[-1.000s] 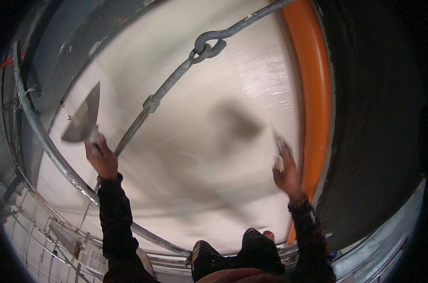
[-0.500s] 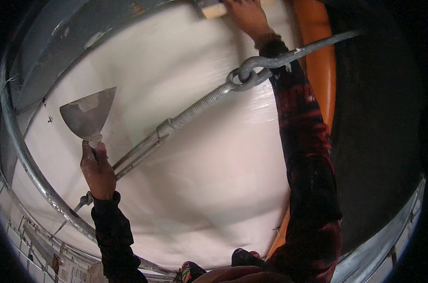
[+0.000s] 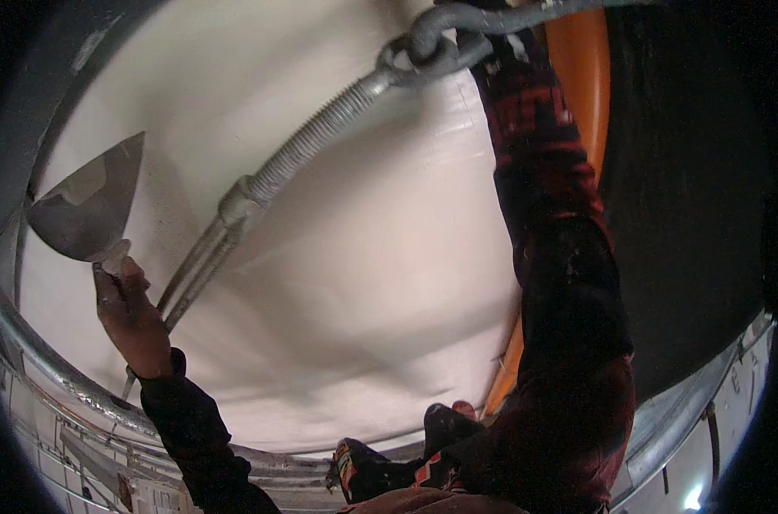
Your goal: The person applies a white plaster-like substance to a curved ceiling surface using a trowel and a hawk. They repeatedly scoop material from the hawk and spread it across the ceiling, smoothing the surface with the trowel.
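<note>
My left hand [image 3: 134,325] is closed around the handle of a wide putty knife [image 3: 89,206], its grey triangular blade pointing up and away and marked with pale residue. Behind the blade lies a smooth white surface [image 3: 363,257]; whether they touch I cannot tell. Close beside the left hand runs the lower end of a grey metal turnbuckle [image 3: 235,210]. My right arm, in a dark red and black sleeve [image 3: 543,163], stretches up past the turnbuckle's hooked end to the top edge. The right hand itself is out of the picture.
A thick metal hook [image 3: 457,21] links into the turnbuckle's eye and crosses in front of my right sleeve. An orange strip [image 3: 582,77] borders the white surface, with a dark panel [image 3: 680,223] beyond it. A curved metal pipe [image 3: 72,381] runs along the lower left.
The view has shifted, so the turnbuckle sits higher and further left. My left hand and the putty knife appear further left. My right hand, earlier on a pale-edged tool, has left the top edge.
</note>
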